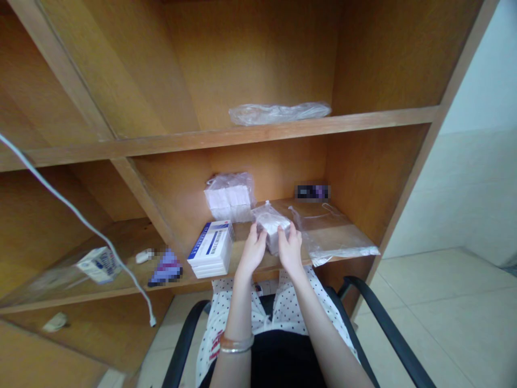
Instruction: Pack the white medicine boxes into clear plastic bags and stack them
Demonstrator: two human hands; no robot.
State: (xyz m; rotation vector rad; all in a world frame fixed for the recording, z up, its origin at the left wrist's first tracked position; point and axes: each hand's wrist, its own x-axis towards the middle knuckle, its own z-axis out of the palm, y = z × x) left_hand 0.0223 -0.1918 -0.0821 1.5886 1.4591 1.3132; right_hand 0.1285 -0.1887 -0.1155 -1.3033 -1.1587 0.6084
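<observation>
A white pack in a clear plastic bag (270, 218) is held over the front of the shelf. My left hand (254, 249) grips its left side and my right hand (290, 247) its right side, thumbs on top. What the bag contains is too blurred to name. Just left of my left hand lies a stack of white and blue boxes (212, 245). Behind it, against the back, stands another bagged white pack (230, 199). To the right of my right hand a flat clear plastic bag (339, 237) spreads over the shelf.
Crumpled clear plastic (280, 113) lies on the upper shelf board. A small dark item (312, 192) sits at the back right. In the left compartment are a small white box (99, 265) and a purple item (165, 268). A white cable (81, 215) hangs in front. Chair armrests (388, 323) flank my legs.
</observation>
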